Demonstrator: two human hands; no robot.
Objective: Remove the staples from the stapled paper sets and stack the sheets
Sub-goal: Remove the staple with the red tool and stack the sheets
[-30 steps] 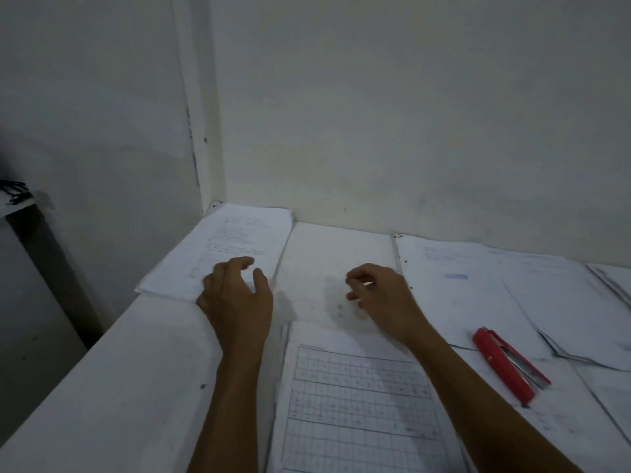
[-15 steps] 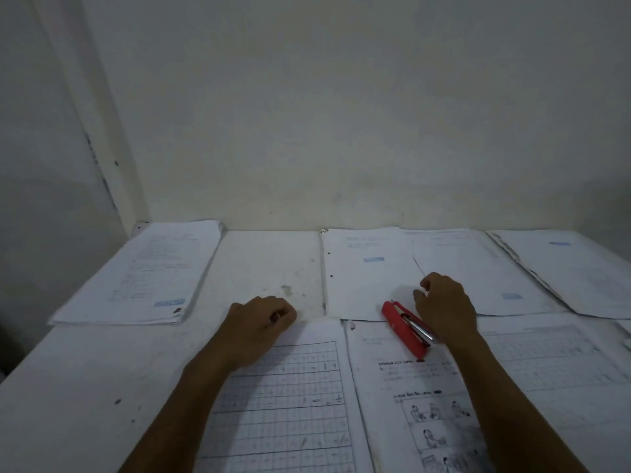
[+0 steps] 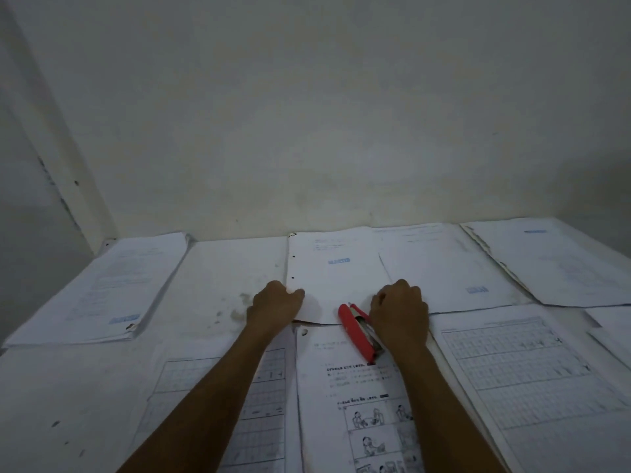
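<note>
Both hands reached the punched paper set, the red staple remover just beside the right one.

The left hand (image 3: 276, 307) pinched the lower left corner of the punched paper set (image 3: 336, 278), fingers curled on its edge. The right hand (image 3: 399, 310) lay curled just beside the red staple remover (image 3: 356, 331); whether it gripped anything could not be told. A one-corner pull risked tearing the sheet, or knocking the remover.

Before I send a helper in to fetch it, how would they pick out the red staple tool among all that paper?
Start at the white table against the wall and find the person's two hands near its middle. Just left of the right hand, touching it, lies the red staple tool, resting across the seam between two sheets. It is the only red, solid object among flat white papers.
</note>
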